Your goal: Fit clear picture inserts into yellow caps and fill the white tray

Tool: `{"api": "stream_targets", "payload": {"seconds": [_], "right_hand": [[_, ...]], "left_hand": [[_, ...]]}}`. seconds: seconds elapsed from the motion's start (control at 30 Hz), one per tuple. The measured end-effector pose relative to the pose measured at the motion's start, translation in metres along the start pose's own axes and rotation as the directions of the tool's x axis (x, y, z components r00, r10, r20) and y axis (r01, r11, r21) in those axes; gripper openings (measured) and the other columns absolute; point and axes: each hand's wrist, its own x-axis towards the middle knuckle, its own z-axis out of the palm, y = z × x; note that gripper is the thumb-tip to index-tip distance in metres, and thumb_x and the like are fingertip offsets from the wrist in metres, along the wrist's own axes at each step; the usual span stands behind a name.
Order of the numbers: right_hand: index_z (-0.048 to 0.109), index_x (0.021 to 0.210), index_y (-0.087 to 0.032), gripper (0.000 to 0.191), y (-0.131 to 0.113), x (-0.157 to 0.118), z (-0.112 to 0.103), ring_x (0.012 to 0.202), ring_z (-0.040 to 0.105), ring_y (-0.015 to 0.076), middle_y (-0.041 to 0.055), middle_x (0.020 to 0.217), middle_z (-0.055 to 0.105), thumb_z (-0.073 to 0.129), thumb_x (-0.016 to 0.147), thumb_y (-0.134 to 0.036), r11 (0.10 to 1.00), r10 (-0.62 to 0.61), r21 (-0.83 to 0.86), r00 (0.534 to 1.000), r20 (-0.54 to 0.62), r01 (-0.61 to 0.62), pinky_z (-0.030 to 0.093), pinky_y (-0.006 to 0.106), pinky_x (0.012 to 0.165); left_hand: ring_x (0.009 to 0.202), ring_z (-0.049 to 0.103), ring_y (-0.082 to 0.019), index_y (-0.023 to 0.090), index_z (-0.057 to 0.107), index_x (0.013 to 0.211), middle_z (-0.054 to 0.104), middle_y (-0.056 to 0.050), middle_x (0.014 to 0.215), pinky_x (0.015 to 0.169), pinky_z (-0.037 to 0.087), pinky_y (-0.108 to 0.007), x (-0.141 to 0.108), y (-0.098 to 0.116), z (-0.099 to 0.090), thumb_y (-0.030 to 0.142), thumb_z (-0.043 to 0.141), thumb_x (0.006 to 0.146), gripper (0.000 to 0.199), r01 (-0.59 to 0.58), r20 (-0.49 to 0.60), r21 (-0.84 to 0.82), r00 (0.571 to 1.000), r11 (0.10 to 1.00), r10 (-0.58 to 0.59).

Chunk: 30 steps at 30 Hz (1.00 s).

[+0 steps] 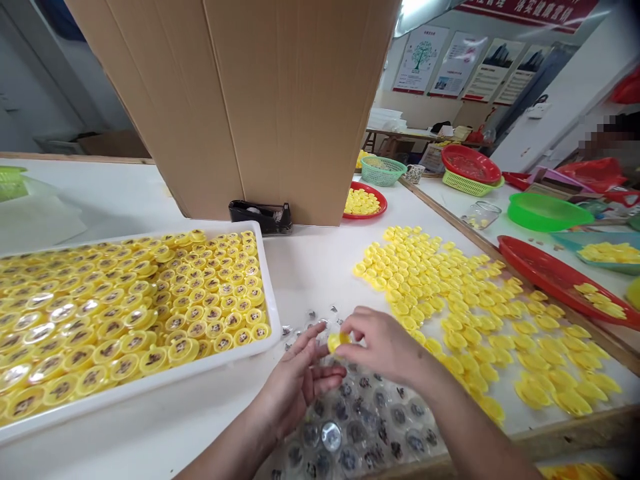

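Observation:
My right hand [375, 343] pinches a small yellow plastic piece [338, 341] between thumb and fingertips. Just left of it, my left hand [300, 380] is turned partly palm up with its fingers apart; its fingertips are close to the yellow piece, and I cannot tell if they touch it. Beneath both hands lie clear round discs [356, 432] with small dark pictures. Many loose yellow pieces [415, 273] are spread over the white table to the right. At the left, a white tray [270, 300] holds rows of yellow pieces with pictures in them.
A tall cardboard box [280, 100] stands behind, with a black tape dispenser [261, 217] at its foot. Red plates [540, 267], a green tray [547, 212] and a green basket [383, 171] lie to the right and back. A wooden strip [450, 220] divides the tabletop.

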Motion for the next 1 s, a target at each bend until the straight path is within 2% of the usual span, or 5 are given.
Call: {"api": "stream_targets", "payload": {"seconds": [0.13,0.27,0.47,0.73,1.0], "right_hand": [[0.067,0.082,-0.024,0.010,-0.013,-0.004,0.021,0.066,0.056,0.0123,-0.0020,0.077,0.058,0.067,0.076,-0.032,0.973,-0.121,0.195,0.993,-0.014,0.122,0.039,0.021,0.059],[0.064,0.102,-0.021,0.019,0.021,0.014,0.032,0.083,0.059,0.0161,0.0040,0.093,0.062,0.054,0.085,-0.020,0.999,0.038,-0.008,0.998,-0.050,-0.038,0.041,0.023,0.071],[0.065,0.081,-0.016,0.026,0.062,0.045,0.043,0.085,0.060,0.0205,0.0089,0.089,0.063,0.047,0.077,0.001,0.975,0.169,-0.150,0.986,0.010,-0.166,0.040,0.027,0.072],[0.053,0.109,-0.020,0.021,0.037,0.024,0.038,0.078,0.065,0.0144,0.0023,0.087,0.066,0.041,0.092,-0.023,0.956,0.146,0.260,0.989,-0.010,-0.138,0.048,0.025,0.068],[0.068,0.099,-0.022,0.020,-0.006,0.000,0.052,0.060,0.057,0.0090,-0.0003,0.085,0.061,0.061,0.081,-0.025,0.415,-0.018,0.909,0.999,0.042,-0.030,0.047,0.024,0.057]], "left_hand": [[0.071,0.067,-0.012,0.012,0.057,0.112,0.066,-0.011,0.094,0.067,0.055,-0.019,0.002,-0.003,-0.008,0.022,0.054,0.088,0.026,0.057,0.030,-0.158,0.998,0.986,-0.053],[0.069,0.069,-0.016,0.013,0.052,0.111,0.068,-0.013,0.092,0.060,0.056,-0.018,0.003,0.003,-0.014,0.021,0.048,0.091,0.023,0.070,-0.023,-0.155,0.997,0.985,-0.075],[0.067,0.070,-0.017,0.012,0.052,0.109,0.066,-0.015,0.096,0.057,0.056,-0.018,0.003,0.011,-0.016,0.023,0.046,0.091,0.022,0.072,-0.070,-0.157,0.994,0.985,-0.084],[0.073,0.070,-0.017,0.011,0.057,0.115,0.065,-0.011,0.098,0.066,0.057,-0.019,0.003,0.010,-0.020,0.017,0.054,0.087,0.028,0.034,-0.034,-0.194,0.999,0.980,-0.041],[0.072,0.067,-0.014,0.010,0.059,0.112,0.067,-0.012,0.087,0.060,0.054,-0.017,0.000,0.004,-0.020,0.023,0.057,0.087,0.027,-0.010,0.084,-0.104,0.996,0.995,0.019]]}}
